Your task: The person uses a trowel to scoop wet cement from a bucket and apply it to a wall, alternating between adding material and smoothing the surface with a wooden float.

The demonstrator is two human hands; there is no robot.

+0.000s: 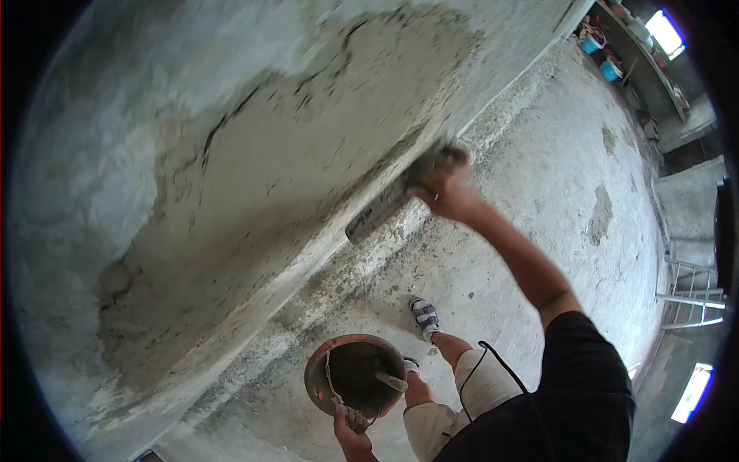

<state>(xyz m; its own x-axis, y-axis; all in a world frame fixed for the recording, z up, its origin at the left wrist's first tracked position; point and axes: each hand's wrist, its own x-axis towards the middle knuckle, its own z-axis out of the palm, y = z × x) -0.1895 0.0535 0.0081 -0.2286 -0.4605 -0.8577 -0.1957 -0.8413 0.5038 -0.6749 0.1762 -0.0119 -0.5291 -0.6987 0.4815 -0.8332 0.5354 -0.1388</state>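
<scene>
My right hand (446, 185) is wrapped round a plastering float (379, 214), a long flat tool blurred by motion, held along the lower edge of the wall (254, 162). A broad patch of damp grey plaster with dark cracks and ragged edges covers that wall. Low in the view, my left hand (354, 435) grips a round bucket (317, 396) at its rim, where a rope handle (331, 377) is tied. Dark grey mortar shows inside the bucket, and a light-coloured tool handle (392, 381) rests across its edge.
Rough mortar crumbs line the foot of the wall along the concrete floor (531, 177). My sandalled foot (423, 317) stands near the bucket. Blue buckets (610, 71) sit by a shelf (647, 58) at the far end. A metal ladder (693, 300) is at the right.
</scene>
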